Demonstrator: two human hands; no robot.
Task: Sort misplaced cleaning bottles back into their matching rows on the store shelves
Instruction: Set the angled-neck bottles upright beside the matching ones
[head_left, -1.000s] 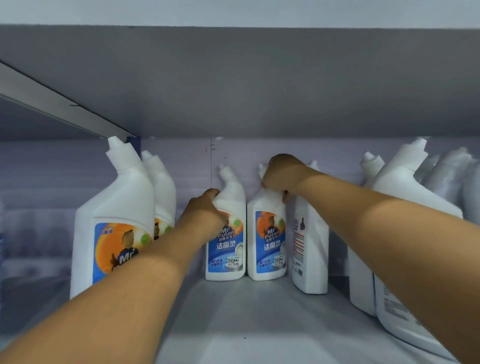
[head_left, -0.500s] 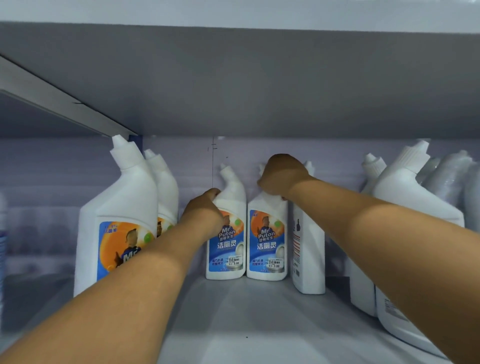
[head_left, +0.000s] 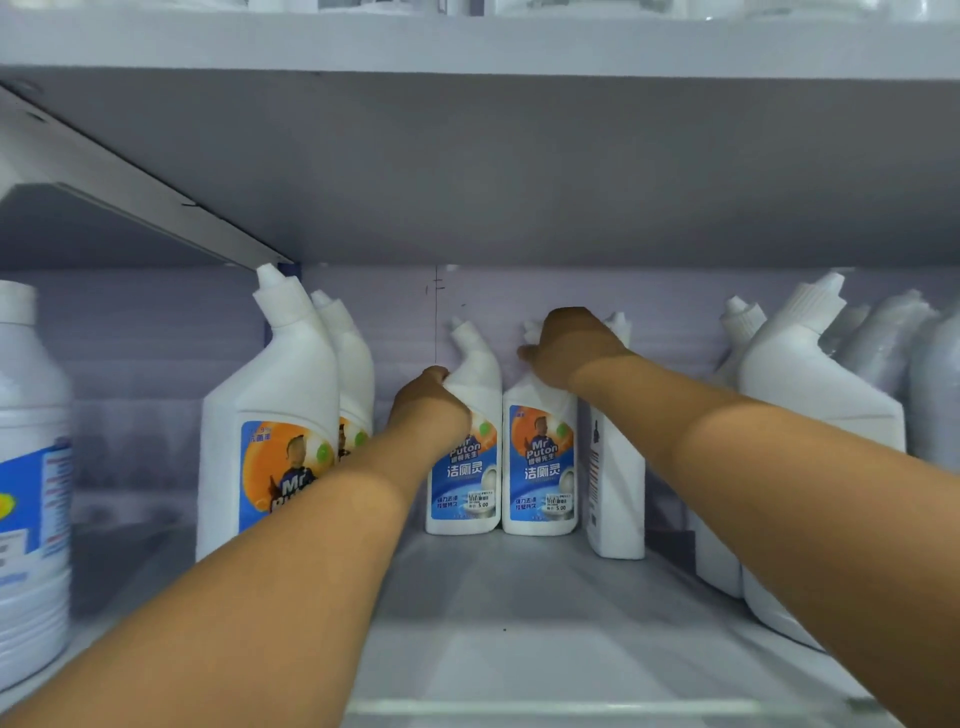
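Observation:
Two white angled-neck toilet-cleaner bottles with blue and orange labels stand side by side at the back of the shelf. My left hand (head_left: 428, 408) grips the shoulder of the left bottle (head_left: 464, 467). My right hand (head_left: 569, 345) wraps the neck of the right bottle (head_left: 540, 467). Just to the right of them stands a third white bottle (head_left: 615, 493), turned side-on with its label facing away.
Two same-label bottles (head_left: 275, 421) stand in a row at the left, and a different blue-labelled jug (head_left: 31, 478) is at the far left. Several white bottles (head_left: 810, 410) line the right side. The shelf floor (head_left: 509, 613) lies between the rows, under a low upper shelf (head_left: 519, 171).
Both hands stay on the two back bottles, which have shifted slightly closer together. The camera has tilted up and pulled back a little, showing the upper shelf edge and the far-left jug.

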